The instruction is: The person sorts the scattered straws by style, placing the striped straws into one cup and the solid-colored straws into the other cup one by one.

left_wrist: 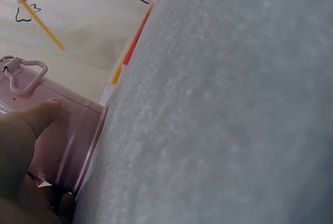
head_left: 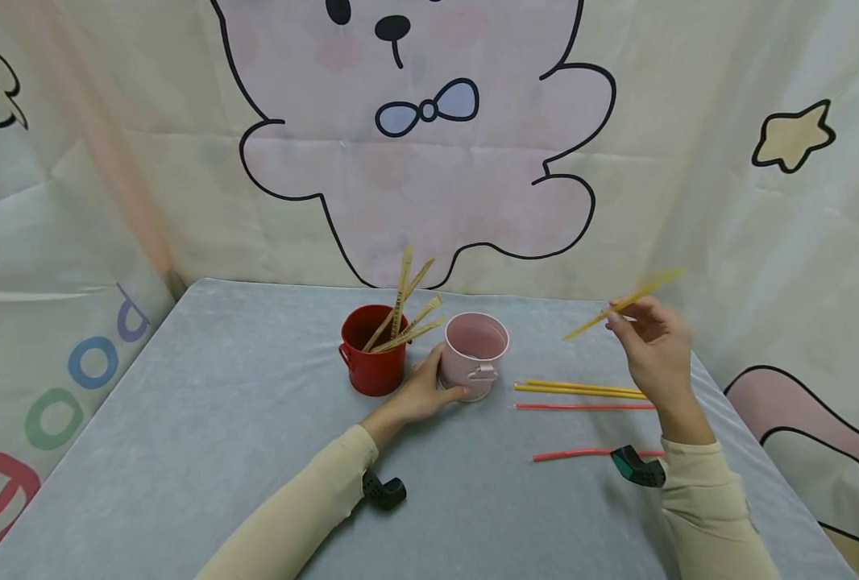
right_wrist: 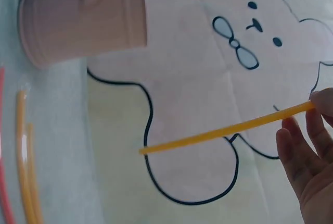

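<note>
My left hand [head_left: 422, 391] grips the lower side of a small pink metal bucket [head_left: 467, 369], which stands upright on the table. In the left wrist view the thumb [left_wrist: 44, 115] lies along the bucket's wall, below its small handle. To the right and above the table, my right hand [head_left: 654, 354] pinches a yellow drinking straw [head_left: 587, 325] between thumb and fingers. The straw slants, its lower end pointing left towards the pink bucket but apart from it. In the right wrist view the straw [right_wrist: 223, 132] extends from the fingertips.
Left of the pink bucket stands a red bucket [head_left: 375, 374] with several thin tan paper-wrapped sticks [head_left: 398, 302]. On the grey cloth-covered table [head_left: 219, 451], right side, lie two yellow straws [head_left: 574, 389] and two red straws [head_left: 582, 407]. A printed curtain [head_left: 429, 177] hangs behind.
</note>
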The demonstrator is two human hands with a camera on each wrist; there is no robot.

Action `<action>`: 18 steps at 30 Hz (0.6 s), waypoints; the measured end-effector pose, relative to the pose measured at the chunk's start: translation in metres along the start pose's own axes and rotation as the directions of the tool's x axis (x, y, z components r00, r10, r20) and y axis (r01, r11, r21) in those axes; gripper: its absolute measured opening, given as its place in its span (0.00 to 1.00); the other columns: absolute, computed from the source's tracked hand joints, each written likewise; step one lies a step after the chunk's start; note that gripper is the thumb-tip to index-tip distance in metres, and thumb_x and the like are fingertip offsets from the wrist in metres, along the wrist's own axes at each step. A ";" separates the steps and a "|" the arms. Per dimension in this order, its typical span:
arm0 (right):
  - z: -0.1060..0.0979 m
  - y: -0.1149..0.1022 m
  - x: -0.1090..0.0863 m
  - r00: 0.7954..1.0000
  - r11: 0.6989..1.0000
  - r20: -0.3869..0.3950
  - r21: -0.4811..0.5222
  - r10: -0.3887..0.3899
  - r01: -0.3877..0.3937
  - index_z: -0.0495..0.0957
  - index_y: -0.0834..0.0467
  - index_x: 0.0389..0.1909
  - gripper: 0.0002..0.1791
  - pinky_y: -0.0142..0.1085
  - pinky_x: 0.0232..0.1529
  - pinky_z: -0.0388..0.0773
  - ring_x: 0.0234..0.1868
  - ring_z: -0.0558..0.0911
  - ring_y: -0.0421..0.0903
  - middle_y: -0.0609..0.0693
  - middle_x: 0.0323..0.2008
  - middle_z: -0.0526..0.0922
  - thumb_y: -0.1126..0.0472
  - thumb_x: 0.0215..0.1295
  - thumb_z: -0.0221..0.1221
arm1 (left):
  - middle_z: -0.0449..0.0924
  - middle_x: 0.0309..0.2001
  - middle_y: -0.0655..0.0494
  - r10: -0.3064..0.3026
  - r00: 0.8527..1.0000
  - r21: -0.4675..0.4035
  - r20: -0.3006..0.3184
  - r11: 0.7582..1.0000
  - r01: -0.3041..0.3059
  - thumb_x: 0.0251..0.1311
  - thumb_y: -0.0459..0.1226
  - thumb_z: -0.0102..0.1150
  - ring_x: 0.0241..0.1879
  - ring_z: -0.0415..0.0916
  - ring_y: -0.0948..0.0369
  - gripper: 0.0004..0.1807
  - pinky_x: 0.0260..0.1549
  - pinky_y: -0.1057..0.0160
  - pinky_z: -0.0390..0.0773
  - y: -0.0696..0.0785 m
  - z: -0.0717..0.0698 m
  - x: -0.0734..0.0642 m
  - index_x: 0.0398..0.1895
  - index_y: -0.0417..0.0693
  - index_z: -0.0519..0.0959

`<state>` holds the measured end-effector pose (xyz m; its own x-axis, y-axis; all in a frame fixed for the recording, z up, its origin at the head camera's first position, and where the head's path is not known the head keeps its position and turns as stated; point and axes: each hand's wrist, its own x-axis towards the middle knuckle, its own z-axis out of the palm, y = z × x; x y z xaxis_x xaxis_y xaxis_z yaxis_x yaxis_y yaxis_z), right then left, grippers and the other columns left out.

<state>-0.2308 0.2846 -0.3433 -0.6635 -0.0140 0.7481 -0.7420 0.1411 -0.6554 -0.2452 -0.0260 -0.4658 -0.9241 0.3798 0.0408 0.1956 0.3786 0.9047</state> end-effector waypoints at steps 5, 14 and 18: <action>0.002 -0.014 0.001 0.994 0.977 -0.106 0.209 -0.023 0.045 0.75 0.84 0.41 0.09 0.28 0.39 0.84 0.34 0.86 0.42 0.54 0.38 0.87 0.82 0.61 0.59 | 0.63 0.76 0.53 -0.006 1.000 0.001 0.006 1.000 0.006 0.62 0.46 0.69 0.76 0.59 0.55 0.48 0.76 0.48 0.60 0.000 0.001 0.000 0.79 0.54 0.52; 0.014 -0.034 0.003 0.977 0.908 -0.213 0.416 0.033 0.060 0.75 0.84 0.40 0.08 0.35 0.35 0.86 0.33 0.85 0.48 0.60 0.34 0.86 0.86 0.60 0.54 | 0.62 0.76 0.52 -0.005 1.000 -0.005 0.005 1.000 0.005 0.62 0.45 0.69 0.76 0.59 0.55 0.48 0.76 0.48 0.60 0.004 0.000 -0.001 0.79 0.53 0.52; 0.026 -0.028 -0.002 0.987 0.922 -0.133 0.386 0.086 -0.029 0.78 0.79 0.41 0.09 0.33 0.35 0.86 0.32 0.86 0.45 0.56 0.35 0.87 0.85 0.62 0.54 | 0.61 0.77 0.53 -0.021 1.000 -0.003 0.010 1.000 0.021 0.62 0.47 0.69 0.77 0.58 0.55 0.49 0.77 0.47 0.59 0.004 -0.001 -0.001 0.80 0.55 0.51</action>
<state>-0.2107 0.2545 -0.3293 -0.7065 0.1295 0.6958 -0.7021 -0.2519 -0.6660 -0.2439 -0.0261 -0.4618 -0.9249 0.3798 0.0178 0.1752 0.3841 0.9065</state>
